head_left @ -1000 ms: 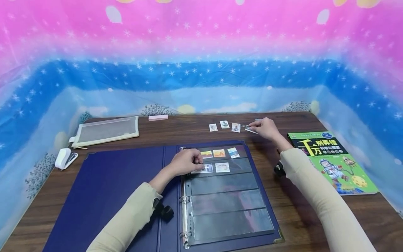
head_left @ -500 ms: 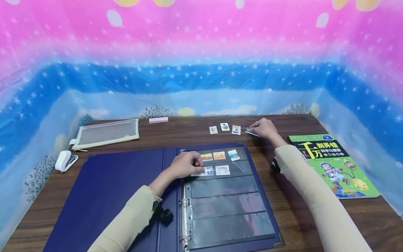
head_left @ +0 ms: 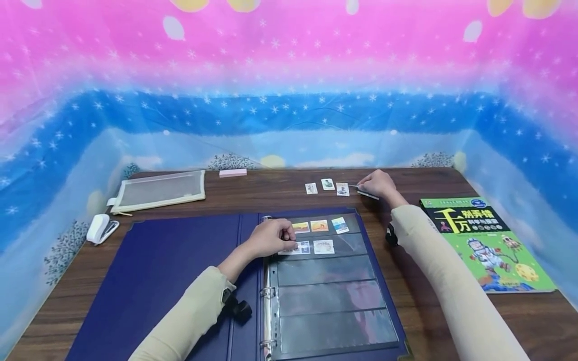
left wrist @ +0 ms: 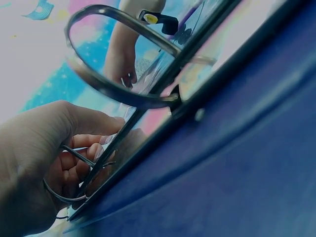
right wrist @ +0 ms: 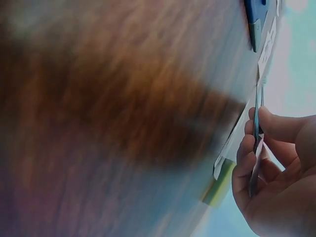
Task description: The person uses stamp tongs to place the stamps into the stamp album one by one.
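Clock dirs are from the middle of the album page point(head_left: 327, 296), w/ 12 at the far side.

The person's R hand point(head_left: 378, 184) is at 1 o'clock. Its thumb & fingers pinch thin metal tweezers point(right wrist: 256, 101), best seen in the R wrist view. The tips point to abt 9 o'clock, at the edge of the nearest loose stamp point(head_left: 342, 189). Can't tell if they touch it or are just beside it.

Two more loose stamps, the middle one point(head_left: 327, 184) & the end one point(head_left: 311, 188), lie near it, all at abt 12. A thin flat strip point(head_left: 368, 192) is under the R hand; can't tell what it is.

The L hand point(head_left: 272, 236) is at 11 o'clock, by the rings. Thumb & fingers are bent in at the page's 2nd row, over part of a stamp point(head_left: 304, 247). Can't tell if they pinch the clear pocket or just rest there.

Step now, as a guess: getting a loose stamp w/ the tweezers. The top row shows 3 stamps & the 2nd row shows 2, so the job looks only part done. Next move prob. calls for a flat, soft grip on the stamp's edge, b/c paper bends easily, w/ the page kept steady.
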A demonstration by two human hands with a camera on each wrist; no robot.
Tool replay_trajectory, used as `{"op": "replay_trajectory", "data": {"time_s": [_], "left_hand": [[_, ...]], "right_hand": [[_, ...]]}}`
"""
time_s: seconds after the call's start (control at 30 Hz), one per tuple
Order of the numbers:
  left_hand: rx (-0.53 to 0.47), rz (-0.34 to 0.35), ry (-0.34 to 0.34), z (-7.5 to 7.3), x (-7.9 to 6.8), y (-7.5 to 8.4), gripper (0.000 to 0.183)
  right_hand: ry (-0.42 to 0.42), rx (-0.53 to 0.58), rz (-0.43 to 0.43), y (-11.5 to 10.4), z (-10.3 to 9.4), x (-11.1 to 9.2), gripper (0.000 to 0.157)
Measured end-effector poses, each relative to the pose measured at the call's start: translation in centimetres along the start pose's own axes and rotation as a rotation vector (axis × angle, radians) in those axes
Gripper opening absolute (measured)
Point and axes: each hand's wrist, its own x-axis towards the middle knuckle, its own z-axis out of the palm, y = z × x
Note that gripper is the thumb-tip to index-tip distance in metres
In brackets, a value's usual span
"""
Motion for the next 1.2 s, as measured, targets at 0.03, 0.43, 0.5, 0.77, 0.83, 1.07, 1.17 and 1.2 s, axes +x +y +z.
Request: {"op": "replay_trajectory", "data": {"time_s": [0.03,0.43,0.5,0.77,0.83,1.07,1.17,1.2], "left_hand": [[-0.002,0.000,-0.001,0.0,0.0,0.0,0.013],[0.013,0.006,0.016,0.1,0.1,-0.1,0.013],[0.016,0.005,0.018,0.1,0.1,0.0,0.014],[0.006,-0.006,0.030,0.1,0.1,-0.1,0.015],[0.002,-0.008,0.031,0.1,0.1,-0.2,0.014],[-0.009,-0.009,0.030,0.1,0.1,-0.3,0.014],[-0.009,-0.005,0.025,0.2,0.1,-0.3,0.013],[-0.009,-0.003,0.024,0.2,0.2,-0.3,0.013]], "right_hand": [[-0.002,0.002,0.008,0.0,0.0,0.0,0.030],[0.026,0.099,0.034,0.4,-0.9,-0.3,0.028],[0.036,0.118,0.024,0.3,-1.4,-0.7,0.028],[0.034,0.165,-0.075,-1.1,-3.0,-3.6,0.027],[0.011,0.184,-0.101,-1.5,-2.9,-4.5,0.027],[-0.091,0.245,-0.080,-2.1,-1.1,-7.0,0.027],[-0.120,0.229,-0.054,-1.7,-0.4,-7.8,0.027],[-0.122,0.223,-0.050,-1.5,-0.2,-8.0,0.026]]}}
